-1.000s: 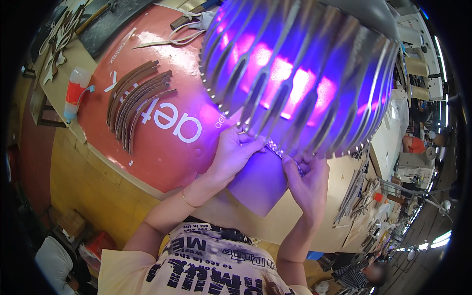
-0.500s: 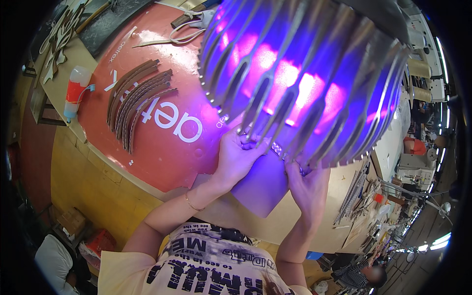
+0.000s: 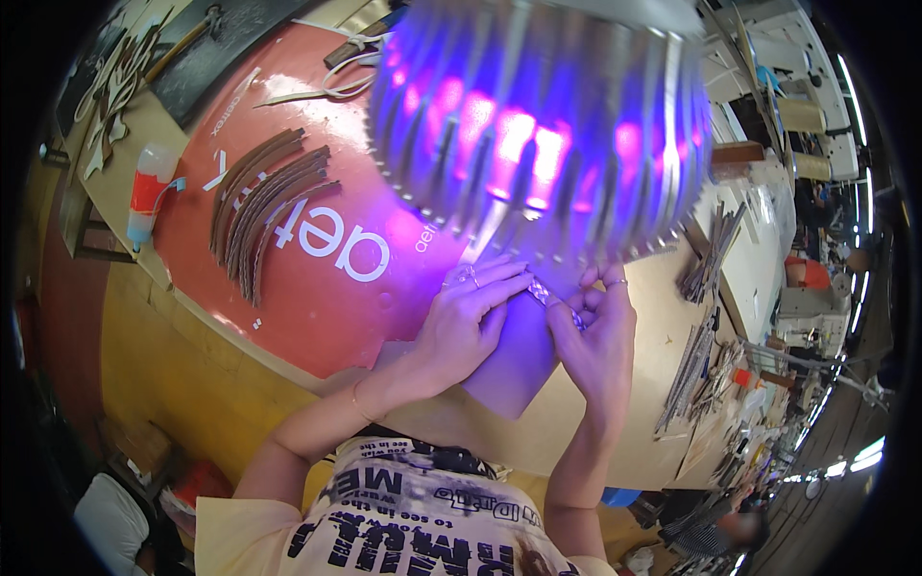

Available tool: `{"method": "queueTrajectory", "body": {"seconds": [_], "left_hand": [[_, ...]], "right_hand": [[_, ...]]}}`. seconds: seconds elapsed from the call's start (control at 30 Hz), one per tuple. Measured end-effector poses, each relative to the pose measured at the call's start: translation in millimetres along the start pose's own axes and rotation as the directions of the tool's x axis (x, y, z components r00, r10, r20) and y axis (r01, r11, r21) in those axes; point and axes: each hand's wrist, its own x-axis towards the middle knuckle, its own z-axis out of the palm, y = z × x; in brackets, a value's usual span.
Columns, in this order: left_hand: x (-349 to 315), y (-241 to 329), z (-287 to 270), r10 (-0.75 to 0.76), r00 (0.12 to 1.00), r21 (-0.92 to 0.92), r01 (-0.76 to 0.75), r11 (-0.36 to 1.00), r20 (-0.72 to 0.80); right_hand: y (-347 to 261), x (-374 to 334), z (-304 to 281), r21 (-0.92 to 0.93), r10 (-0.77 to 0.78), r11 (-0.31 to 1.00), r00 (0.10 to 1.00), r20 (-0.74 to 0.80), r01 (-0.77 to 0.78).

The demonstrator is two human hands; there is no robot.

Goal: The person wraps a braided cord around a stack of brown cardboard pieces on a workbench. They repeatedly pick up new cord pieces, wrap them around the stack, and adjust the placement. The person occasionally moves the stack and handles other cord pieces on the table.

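Under the purple light, a narrow braided strip runs between my two hands, along the upper part of a flat panel. My left hand lies with its fingers stretched out over the upper left of the panel, the fingertips at the strip's left end. Curled over the strip's right end, my right hand pinches it between thumb and fingers. The panel's lower corner hangs free towards me. Its true colour is hard to tell in this light.
A large finned metal lamp hangs close above my hands, hiding the bench behind. On the red sheet lie several curved brown strips. A red-labelled squeeze bottle stands at the left edge. Thin strips lie to the right.
My left hand has gone from a bent-finger grip to stretched-out fingers on the panel. My right fingers have shifted along the strip. The lamp appears farther left in view.
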Motion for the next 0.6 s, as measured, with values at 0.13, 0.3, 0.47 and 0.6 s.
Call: {"method": "queueTrajectory", "body": {"seconds": [0.13, 0.3, 0.47, 0.6], "left_hand": [[-3, 8, -6, -0.010, 0.985, -0.046, 0.018, 0.999, 0.171], [-3, 9, -7, 0.056, 0.967, 0.044, -0.069, 0.997, 0.247], [-4, 12, -1, 0.056, 0.954, 0.087, -0.085, 0.993, 0.295], [-3, 14, -1, 0.054, 0.949, 0.115, -0.094, 0.989, 0.311]], "right_hand": [[0, -5, -13, -0.002, 0.001, 1.000, 0.998, 0.060, -0.001], [9, -15, -45, -0.092, 0.028, 0.996, 0.994, 0.102, -0.019], [30, -23, -55, 0.104, 0.003, 0.995, 0.995, 0.096, -0.013], [44, -24, -52, 0.197, -0.012, 0.980, 0.998, 0.054, 0.001]]}}
